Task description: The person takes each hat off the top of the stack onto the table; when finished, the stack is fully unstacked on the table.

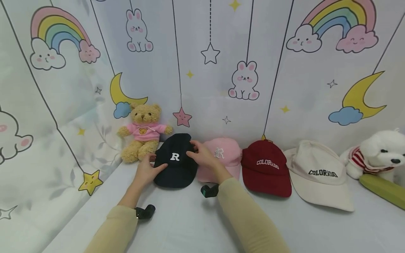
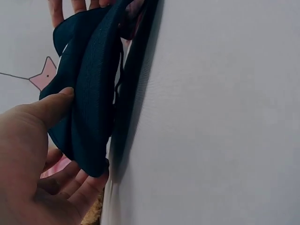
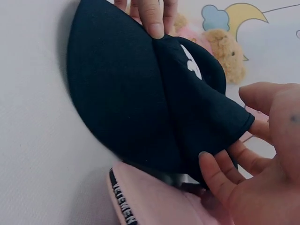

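Note:
A navy cap (image 1: 174,162) with a white R lies on the white cloth-covered table (image 1: 190,225), in front of the backdrop. My left hand (image 1: 147,170) pinches its left side, thumb on top and fingers underneath. In the left wrist view the left hand (image 2: 33,140) lifts the navy cap (image 2: 89,93) a little off the cloth. My right hand (image 1: 201,154) holds the cap's right side. In the right wrist view the right hand (image 3: 262,154) has its thumb above and its fingers below the crown of the navy cap (image 3: 140,103).
A pink cap (image 1: 227,153), a red cap (image 1: 265,168) and a beige cap (image 1: 319,174) lie in a row to the right. A teddy bear (image 1: 143,133) sits behind on the left. A white plush dog (image 1: 378,151) and a green object (image 1: 384,189) are at the far right.

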Action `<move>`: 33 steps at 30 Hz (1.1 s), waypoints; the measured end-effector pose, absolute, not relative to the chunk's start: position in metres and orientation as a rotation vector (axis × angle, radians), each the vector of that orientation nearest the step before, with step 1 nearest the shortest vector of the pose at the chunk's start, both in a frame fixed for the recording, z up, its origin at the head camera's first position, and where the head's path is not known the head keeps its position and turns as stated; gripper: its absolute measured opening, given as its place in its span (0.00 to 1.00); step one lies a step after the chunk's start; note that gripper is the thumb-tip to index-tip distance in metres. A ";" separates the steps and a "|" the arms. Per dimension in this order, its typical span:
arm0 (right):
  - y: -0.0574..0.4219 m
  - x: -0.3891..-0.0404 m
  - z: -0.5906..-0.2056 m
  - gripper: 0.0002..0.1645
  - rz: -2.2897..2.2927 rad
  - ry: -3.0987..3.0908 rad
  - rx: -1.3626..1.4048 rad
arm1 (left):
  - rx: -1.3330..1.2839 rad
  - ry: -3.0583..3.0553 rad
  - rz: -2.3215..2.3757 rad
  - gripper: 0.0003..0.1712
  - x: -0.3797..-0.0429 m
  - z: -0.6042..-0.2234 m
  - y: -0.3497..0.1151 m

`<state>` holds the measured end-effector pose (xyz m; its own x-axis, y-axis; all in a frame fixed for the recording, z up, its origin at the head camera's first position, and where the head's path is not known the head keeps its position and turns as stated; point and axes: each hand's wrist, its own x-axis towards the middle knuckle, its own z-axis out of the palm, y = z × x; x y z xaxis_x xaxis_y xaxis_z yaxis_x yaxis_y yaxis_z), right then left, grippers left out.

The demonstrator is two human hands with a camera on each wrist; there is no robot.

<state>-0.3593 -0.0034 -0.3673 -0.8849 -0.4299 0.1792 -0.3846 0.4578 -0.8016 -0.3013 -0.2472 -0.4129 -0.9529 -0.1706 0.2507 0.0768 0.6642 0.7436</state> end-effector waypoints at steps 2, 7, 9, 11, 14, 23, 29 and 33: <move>-0.003 -0.360 -0.370 0.35 -1.435 2.635 -0.731 | 0.075 -2.591 -1.177 0.40 -0.303 -0.413 -0.247; -0.004 -0.364 -0.374 0.37 -1.438 2.621 -0.724 | 0.084 -2.600 -1.210 0.40 -0.306 -0.416 -0.246; -0.005 -0.365 -0.375 0.37 -1.435 2.619 -0.721 | 0.087 -2.601 -1.218 0.41 -0.308 -0.417 -0.246; -0.005 -0.366 -0.376 0.38 -1.429 2.620 -0.719 | 0.090 -2.601 -1.227 0.41 -0.310 -0.418 -0.246; -0.005 -0.367 -0.376 0.39 -1.411 2.622 -0.719 | 0.101 -2.607 -1.230 0.42 -0.313 -0.419 -0.246; -0.007 -0.368 -0.383 0.41 -1.189 2.745 -0.733 | 0.128 -2.638 -1.223 0.42 -0.314 -0.422 -0.243; -0.008 -0.363 -0.381 0.41 -1.153 2.737 -0.689 | 0.122 -2.648 -1.197 0.41 -0.315 -0.422 -0.242; -0.007 -0.363 -0.382 0.39 -1.149 2.740 -0.708 | 0.130 -2.659 -1.190 0.40 -0.317 -0.423 -0.242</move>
